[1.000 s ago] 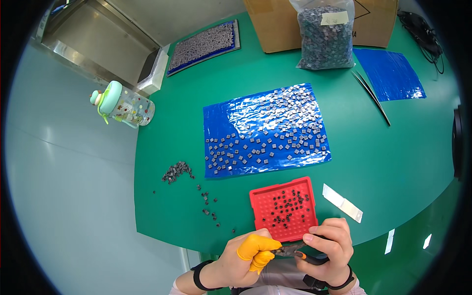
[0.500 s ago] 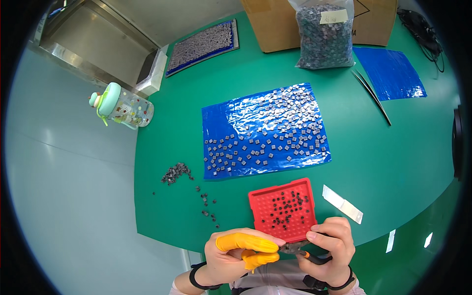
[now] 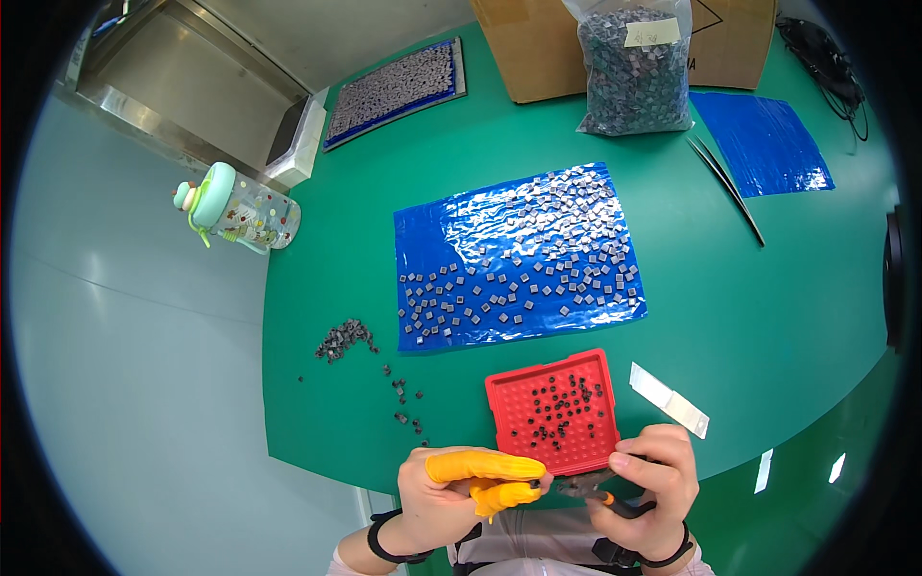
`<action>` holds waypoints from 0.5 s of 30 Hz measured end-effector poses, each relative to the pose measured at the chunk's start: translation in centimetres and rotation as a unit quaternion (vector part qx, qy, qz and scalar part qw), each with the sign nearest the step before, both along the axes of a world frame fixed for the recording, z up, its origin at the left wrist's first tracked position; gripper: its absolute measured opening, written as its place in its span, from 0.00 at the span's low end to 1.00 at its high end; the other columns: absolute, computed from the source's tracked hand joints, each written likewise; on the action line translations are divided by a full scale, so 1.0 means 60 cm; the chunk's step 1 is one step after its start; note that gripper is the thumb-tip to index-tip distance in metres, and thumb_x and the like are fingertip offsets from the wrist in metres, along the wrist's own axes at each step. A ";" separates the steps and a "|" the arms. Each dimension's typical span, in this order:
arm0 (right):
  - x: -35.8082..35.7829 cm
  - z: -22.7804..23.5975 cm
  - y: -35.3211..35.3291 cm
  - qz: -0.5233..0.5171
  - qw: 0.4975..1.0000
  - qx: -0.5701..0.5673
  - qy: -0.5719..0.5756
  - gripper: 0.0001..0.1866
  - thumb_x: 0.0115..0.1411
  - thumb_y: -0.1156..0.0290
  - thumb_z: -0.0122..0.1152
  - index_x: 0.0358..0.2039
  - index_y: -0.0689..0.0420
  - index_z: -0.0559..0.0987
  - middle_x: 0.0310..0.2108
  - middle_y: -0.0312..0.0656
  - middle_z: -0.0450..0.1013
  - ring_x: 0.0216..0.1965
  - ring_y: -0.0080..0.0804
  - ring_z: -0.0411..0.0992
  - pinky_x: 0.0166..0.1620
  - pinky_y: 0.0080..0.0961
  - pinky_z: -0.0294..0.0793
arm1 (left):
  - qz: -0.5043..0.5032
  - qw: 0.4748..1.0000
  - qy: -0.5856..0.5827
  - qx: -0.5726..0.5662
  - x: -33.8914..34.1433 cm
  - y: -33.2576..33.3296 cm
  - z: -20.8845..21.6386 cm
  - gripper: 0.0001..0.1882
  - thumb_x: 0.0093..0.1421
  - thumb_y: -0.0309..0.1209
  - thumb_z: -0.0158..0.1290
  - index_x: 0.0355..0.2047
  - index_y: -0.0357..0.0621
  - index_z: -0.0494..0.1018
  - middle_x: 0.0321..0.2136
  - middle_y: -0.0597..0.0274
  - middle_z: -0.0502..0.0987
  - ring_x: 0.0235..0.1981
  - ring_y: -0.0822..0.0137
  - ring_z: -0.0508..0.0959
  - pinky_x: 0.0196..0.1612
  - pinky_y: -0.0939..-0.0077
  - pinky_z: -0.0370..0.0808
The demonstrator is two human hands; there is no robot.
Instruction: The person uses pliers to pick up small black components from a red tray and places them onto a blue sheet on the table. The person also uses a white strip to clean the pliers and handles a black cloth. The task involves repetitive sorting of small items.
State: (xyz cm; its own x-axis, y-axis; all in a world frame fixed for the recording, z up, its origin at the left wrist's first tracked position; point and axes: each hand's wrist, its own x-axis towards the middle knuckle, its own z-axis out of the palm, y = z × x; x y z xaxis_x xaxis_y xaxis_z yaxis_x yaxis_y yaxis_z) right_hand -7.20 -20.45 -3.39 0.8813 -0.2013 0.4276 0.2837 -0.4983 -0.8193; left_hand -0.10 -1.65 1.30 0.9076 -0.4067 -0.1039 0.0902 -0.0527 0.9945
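Observation:
My left hand [image 3: 437,504], with yellow finger covers on its thumb and forefinger, pinches a small dark piece [image 3: 535,484]. In my right hand [image 3: 658,485] is a pair of pliers [image 3: 622,505] with black and orange handles. Its jaws point left, toward the pinched piece, with a small gap between them. Just beyond both hands lies a red studded tray [image 3: 517,392] with many small black pieces scattered over its right and middle parts. The palm side of my right hand is partly hidden.
A blue film sheet [image 3: 423,235] carries many small square pieces. Left of the tray lies a pile of dark bits [image 3: 344,339]. A white strip [image 3: 669,398], tweezers [image 3: 727,190], a filled bag [image 3: 634,82], a cardboard box [image 3: 528,48] and a bottle [image 3: 254,211] surround it.
The pliers and my right hand have shifted slightly right, opening a gap from my left fingers. The small dark piece now shows between the yellow-covered fingertips.

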 end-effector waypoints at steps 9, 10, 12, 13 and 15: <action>0.006 0.026 -0.004 -0.085 0.981 -0.153 0.085 0.27 0.32 0.79 0.68 0.39 0.55 0.76 0.40 0.42 0.68 0.42 0.44 0.65 0.45 0.39 0.65 | -0.006 0.941 -0.192 0.278 0.032 0.047 0.034 0.11 0.46 0.19 0.62 0.33 0.39 0.80 0.29 0.59 0.81 0.26 0.69 0.82 0.29 0.81 0.78; 0.006 0.026 -0.003 -0.083 0.982 -0.139 0.098 0.27 0.32 0.79 0.68 0.39 0.55 0.77 0.40 0.42 0.68 0.43 0.44 0.65 0.47 0.39 0.64 | 0.009 0.900 -0.264 0.348 0.042 0.044 0.048 0.14 0.44 0.17 0.60 0.32 0.44 0.81 0.28 0.62 0.81 0.23 0.69 0.81 0.25 0.82 0.76; 0.007 0.026 -0.004 -0.080 0.983 -0.131 0.100 0.27 0.32 0.78 0.69 0.39 0.55 0.77 0.40 0.42 0.68 0.43 0.44 0.65 0.46 0.39 0.65 | 0.015 0.829 -0.327 0.453 0.065 0.050 0.065 0.14 0.43 0.16 0.58 0.31 0.42 0.80 0.27 0.60 0.81 0.25 0.66 0.81 0.26 0.80 0.77; 0.008 0.027 -0.005 -0.075 0.984 -0.125 0.098 0.27 0.31 0.78 0.69 0.39 0.55 0.77 0.40 0.42 0.68 0.43 0.45 0.65 0.46 0.39 0.65 | 0.026 0.808 -0.330 0.488 0.075 0.053 0.074 0.14 0.43 0.16 0.57 0.31 0.41 0.80 0.26 0.59 0.81 0.24 0.65 0.81 0.26 0.79 0.77; 0.007 0.025 -0.007 -0.076 0.987 -0.108 0.087 0.28 0.31 0.78 0.69 0.39 0.55 0.77 0.40 0.42 0.68 0.43 0.45 0.65 0.46 0.39 0.65 | 0.001 0.769 -0.352 0.534 0.104 0.060 0.093 0.13 0.44 0.16 0.57 0.32 0.40 0.79 0.26 0.55 0.80 0.24 0.60 0.80 0.26 0.75 0.77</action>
State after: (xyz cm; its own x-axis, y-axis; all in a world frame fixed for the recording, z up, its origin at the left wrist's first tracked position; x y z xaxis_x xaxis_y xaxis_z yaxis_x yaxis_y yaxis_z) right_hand -6.79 -20.89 -1.92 0.9114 -0.2579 0.3208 0.0568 -0.6931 -0.7186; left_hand 6.16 1.96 6.89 0.8921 -0.4299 0.1392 -0.4500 -0.8731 0.1875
